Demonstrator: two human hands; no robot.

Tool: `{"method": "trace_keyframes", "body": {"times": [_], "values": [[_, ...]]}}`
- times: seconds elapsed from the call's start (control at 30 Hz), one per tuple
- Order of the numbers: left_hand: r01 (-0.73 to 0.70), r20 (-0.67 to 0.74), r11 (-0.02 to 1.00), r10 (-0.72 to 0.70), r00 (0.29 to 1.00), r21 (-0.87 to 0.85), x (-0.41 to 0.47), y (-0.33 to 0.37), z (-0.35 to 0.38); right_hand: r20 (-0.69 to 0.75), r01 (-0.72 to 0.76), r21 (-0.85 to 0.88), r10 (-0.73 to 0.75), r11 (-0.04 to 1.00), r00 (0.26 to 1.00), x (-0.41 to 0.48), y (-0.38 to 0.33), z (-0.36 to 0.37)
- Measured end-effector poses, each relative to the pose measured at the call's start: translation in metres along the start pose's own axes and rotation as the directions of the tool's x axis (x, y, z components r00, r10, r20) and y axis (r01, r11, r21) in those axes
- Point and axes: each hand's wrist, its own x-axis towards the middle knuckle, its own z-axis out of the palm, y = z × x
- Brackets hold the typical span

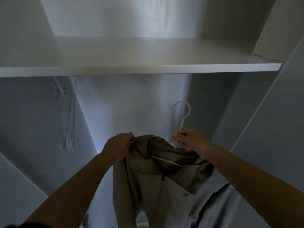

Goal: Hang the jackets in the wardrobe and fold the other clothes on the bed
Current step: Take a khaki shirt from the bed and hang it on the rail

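**Stage: hanging a jacket, not yet on the rail.**

1. Reference. The white shelf [148,68] of the wardrobe [131,104] spans the view. All positions below are given relative to it.

2. Workpiece. The tan zip-front jacket [148,186] hangs well below the shelf, right of its centre, in front of the back panel. Its zip pull [163,177] sits just under the open collar. A paler grey fabric shows beside it, further right. I cannot tell whether that is the lining or a second garment.

3. Left hand [118,145]. My fingers are curled round the collar edge at the jacket's left shoulder, bunching the cloth.

4. Right hand [189,139]. My fingertips pinch the neck of the white hanger [189,109]. Its hook stands free below the shelf and touches nothing. Part of one hanger arm shows inside the collar.

5. Done so far. The hanger is at least partly seated in the jacket. Whether both shoulders are seated cannot be confirmed.

6. Remaining, as I judge it. Settle the left shoulder, raise the hook to the rail and release. The rail itself is hidden behind the shelf's front edge. Spare white hangers [66,120] hanging below the shelf's left end suggest its line.

7. Not in view: the bed, the clothes to be folded and any other jackets. Progress on those cannot be assessed.
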Motion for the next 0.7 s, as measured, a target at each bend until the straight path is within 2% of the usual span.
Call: {"method": "trace_keyframes", "body": {"times": [0.1, 0.3, 0.4, 0.57, 0.7], "values": [[0.017, 0.004, 0.999, -0.017, 1.0, 0.034, 0.036, -0.016, 0.019, -0.061, 0.009, -0.063, -0.013, 0.998, 0.998, 0.047, 0.017, 0.0], [0.006, -0.036, 0.998, -0.004, 0.999, 0.057, 0.091, -0.045, 0.046, -0.194, 0.154, -0.229, -0.2, 0.961, 0.96, 0.111, 0.041, 0.005], [-0.024, -0.038, 0.999, 0.025, 0.999, 0.028, 0.11, -0.057, 0.054, -0.217, 0.231, -0.217, -0.278, 0.948, 0.936, 0.134, 0.041, 0.003], [-0.048, -0.127, 0.995, 0.037, 0.991, -0.089, 0.147, -0.07, 0.038, -0.298, 0.337, -0.267, -0.41, 0.903, 0.862, 0.172, 0.015, -0.007], [-0.052, -0.299, 0.993, 0.017, 0.954, -0.11, 0.182, -0.069, 0.019, -0.32, 0.391, -0.288, -0.473, 0.874, 0.821, 0.198, -0.024, -0.023]]}}
